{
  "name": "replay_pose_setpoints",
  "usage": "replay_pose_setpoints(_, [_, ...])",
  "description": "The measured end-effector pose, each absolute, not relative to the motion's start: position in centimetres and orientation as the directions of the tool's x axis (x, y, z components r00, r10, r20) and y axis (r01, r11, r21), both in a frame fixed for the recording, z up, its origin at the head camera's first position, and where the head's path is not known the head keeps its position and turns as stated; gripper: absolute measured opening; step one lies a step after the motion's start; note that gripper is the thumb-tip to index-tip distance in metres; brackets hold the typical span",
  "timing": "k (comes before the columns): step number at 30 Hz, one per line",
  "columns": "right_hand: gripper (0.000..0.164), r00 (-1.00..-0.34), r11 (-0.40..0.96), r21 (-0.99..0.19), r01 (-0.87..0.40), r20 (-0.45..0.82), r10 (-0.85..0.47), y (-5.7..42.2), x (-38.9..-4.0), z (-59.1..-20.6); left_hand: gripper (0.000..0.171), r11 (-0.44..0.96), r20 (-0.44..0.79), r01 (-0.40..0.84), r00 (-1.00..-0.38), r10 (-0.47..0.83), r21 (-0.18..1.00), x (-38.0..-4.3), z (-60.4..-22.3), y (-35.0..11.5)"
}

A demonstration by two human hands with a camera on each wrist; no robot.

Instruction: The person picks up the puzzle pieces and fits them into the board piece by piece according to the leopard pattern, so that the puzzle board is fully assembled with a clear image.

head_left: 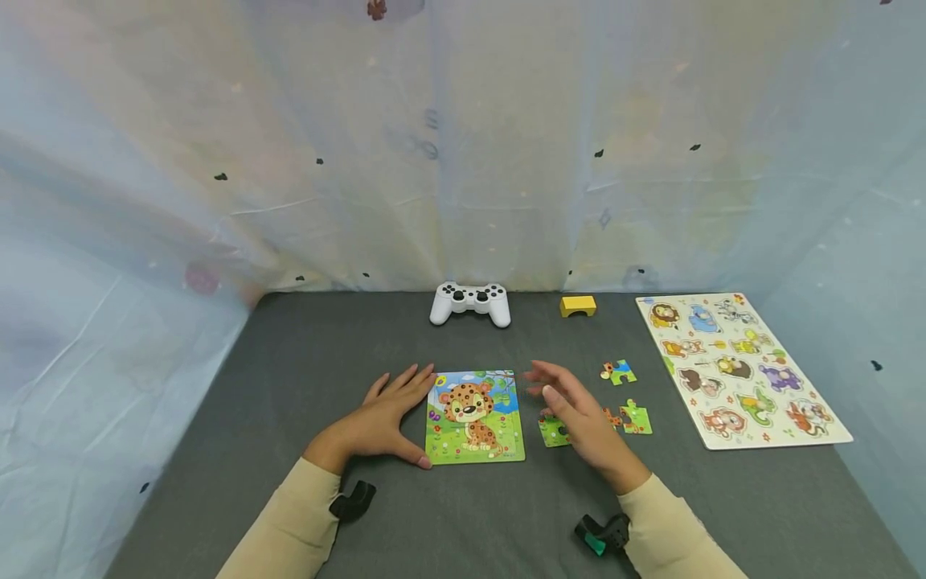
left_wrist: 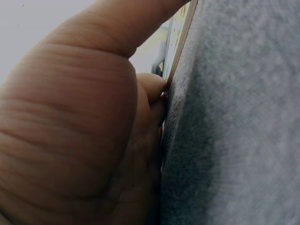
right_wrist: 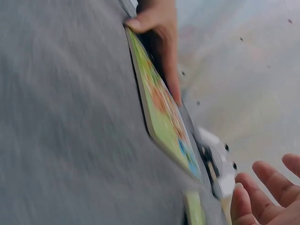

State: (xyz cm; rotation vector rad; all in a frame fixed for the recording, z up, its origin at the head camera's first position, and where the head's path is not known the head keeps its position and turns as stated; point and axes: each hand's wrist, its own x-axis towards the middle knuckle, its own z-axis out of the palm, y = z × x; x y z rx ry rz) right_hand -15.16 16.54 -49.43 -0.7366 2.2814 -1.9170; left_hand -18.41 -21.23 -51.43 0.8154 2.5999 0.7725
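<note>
A square leopard jigsaw puzzle (head_left: 473, 434) lies flat on the dark cloth. My left hand (head_left: 379, 422) rests along its left side, fingers spread, with the thumb at the lower left corner and fingertips by the upper left corner. In the left wrist view the palm and thumb (left_wrist: 65, 112) fill much of the picture beside the board's edge. Just right of the puzzle, my right hand (head_left: 586, 422) hovers with loosely bent fingers and nothing in them. Beneath it a green puzzle piece (head_left: 553, 433) is partly hidden. Two more pieces, one green (head_left: 637, 418) and one blue-green (head_left: 620, 373), lie beyond that hand.
A white game controller (head_left: 470, 301) and a yellow arched block (head_left: 577, 305) sit at the back of the table (head_left: 347, 338). To the right lies a large animal picture board (head_left: 745, 370). Pale patterned curtains (head_left: 506, 161) hang behind and at both sides.
</note>
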Motion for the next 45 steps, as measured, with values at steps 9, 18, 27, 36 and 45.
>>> replay_pose_setpoints(9, [0.060,-0.906,-0.001,-0.954,-0.299,0.284,-0.313,21.1,-16.1,-48.4,0.142,0.692,-0.124,0.434,-0.792,0.599,0.577,-18.3,-51.5,-21.3])
replay_pose_setpoints(18, [0.079,-0.928,-0.186,-0.936,-0.298,0.330,-0.175,25.2,-17.4,-48.4,0.141,0.688,-0.126,0.428,-0.791,0.599,0.587,-18.3,-51.3,-21.2])
replay_pose_setpoints(27, [0.070,-0.963,-0.106,-0.958,-0.268,0.268,0.006,26.9,-18.0,-50.0,0.141,0.690,-0.122,0.431,-0.792,0.598,0.582,-18.4,-51.4,-21.3])
replay_pose_setpoints(36, [0.070,-0.991,0.247,-0.960,-0.131,0.134,-0.004,28.0,-18.9,-51.8,0.141,0.690,-0.122,0.432,-0.792,0.598,0.581,-18.4,-51.5,-21.3])
replay_pose_setpoints(45, [0.060,-0.980,0.635,-0.747,-0.194,0.172,-0.097,28.2,-19.4,-52.8,0.142,0.693,-0.125,0.433,-0.791,0.599,0.577,-18.5,-51.6,-21.3])
